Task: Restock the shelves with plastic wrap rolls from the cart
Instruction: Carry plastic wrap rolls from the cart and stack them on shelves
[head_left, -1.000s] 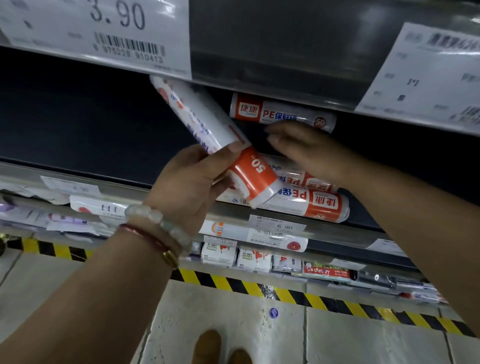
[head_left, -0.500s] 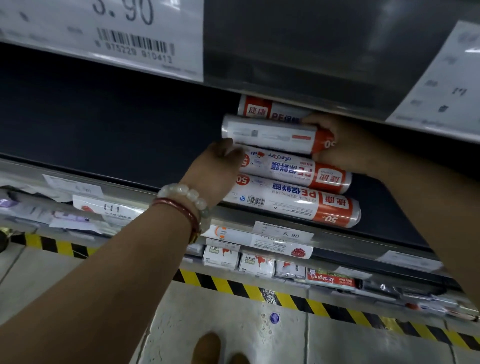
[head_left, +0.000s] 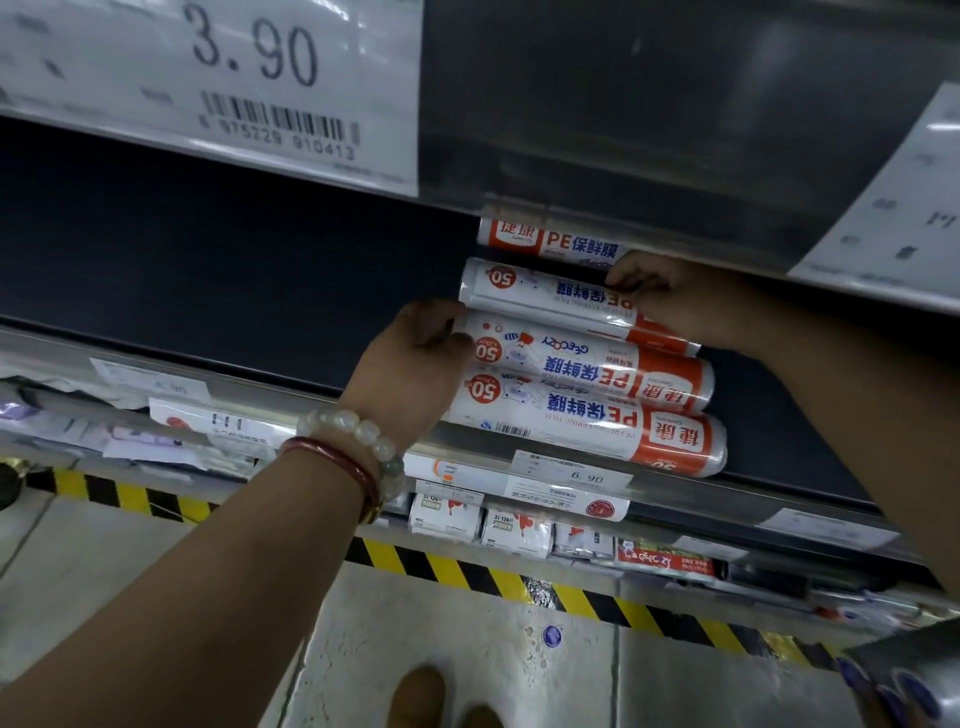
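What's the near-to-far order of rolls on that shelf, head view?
Front roll at the shelf lip → second roll → third roll, held between the left hand and the right hand → back roll under the upper shelf edge.

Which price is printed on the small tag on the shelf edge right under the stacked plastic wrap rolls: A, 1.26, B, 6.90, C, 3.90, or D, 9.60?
B: the small tag on the shelf edge just below the bottom roll reads 6.90, while 3.90 is on the big label on the shelf above.
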